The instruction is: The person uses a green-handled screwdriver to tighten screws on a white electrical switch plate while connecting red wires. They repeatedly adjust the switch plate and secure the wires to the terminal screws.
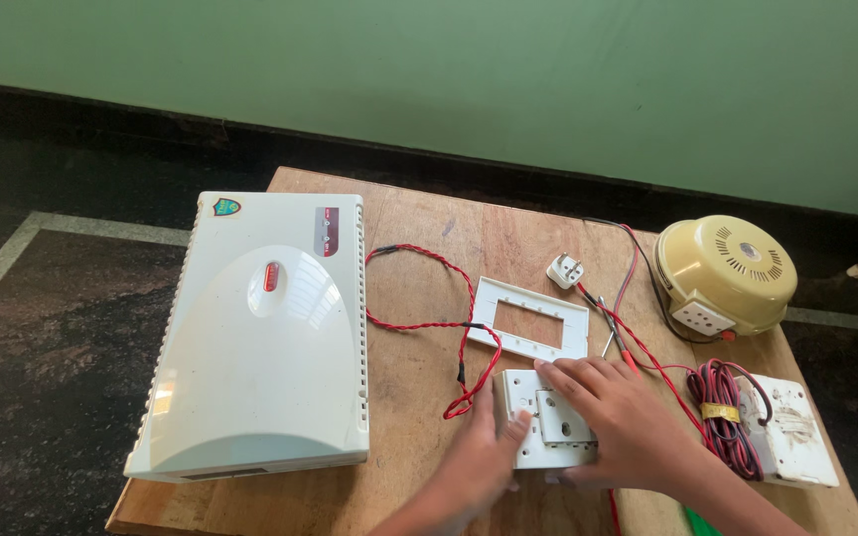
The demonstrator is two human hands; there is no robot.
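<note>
Item: white rectangular plastic switch plate [538, 417], lying flat near the front edge of the brown wooden worktop [419, 248], between both hands.

Left hand [479, 457]: grasps the switch plate at its left edge, thumb laid over the top face, fingers on the worktop side.

Right hand [623, 422]: rests flat over the right half of the switch plate, fingers [573, 377] spread and extended across its upper edge; the grip is loose, pressing rather than clenched.

Adjacent: white rectangular plastic frame with an open window [533, 318], lying just behind the switch plate. Twisted red-and-black wire [429, 323] looping from the large white plastic appliance casing [260, 337] on the left part of the worktop toward the frame. White three-pin plug [565, 270] behind the frame, with thin red leads [647, 357] running past the right hand. Cream-yellow domed metal unit with vent slots [727, 273] at the far right. Coiled red-and-black cable bundle with a yellow tie [722, 412] lying on a worn white switchboard [791, 432], just right of the right hand.

Surroundings: dark floor [52, 328], green wall [449, 69].
</note>
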